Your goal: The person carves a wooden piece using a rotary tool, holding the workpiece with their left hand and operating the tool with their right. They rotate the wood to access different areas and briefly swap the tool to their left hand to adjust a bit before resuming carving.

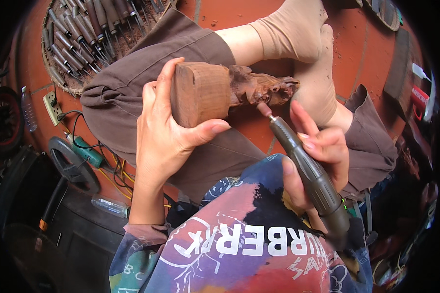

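A brown wood carving (203, 90) lies sideways above my lap, its plain block base to the left and its carved end pointing right. My left hand (166, 119) grips the base, thumb along the near side and fingers over the far side. In my right hand (322, 156) is a dark rotary tool (310, 178), held like a pen. Its small pinkish grinding bit (264, 109) meets or nearly meets the near side of the carved part; whether it touches I cannot tell.
A round basket (49, 53) of wood-handled chisels (85, 29) stands at the far left. Below it are a power socket (52, 107), cables, a green tool (85, 151) and a plastic bottle (110, 206). My crossed legs rest on red floor tiles (225, 14). A dark wooden block (397, 68) lies far right.
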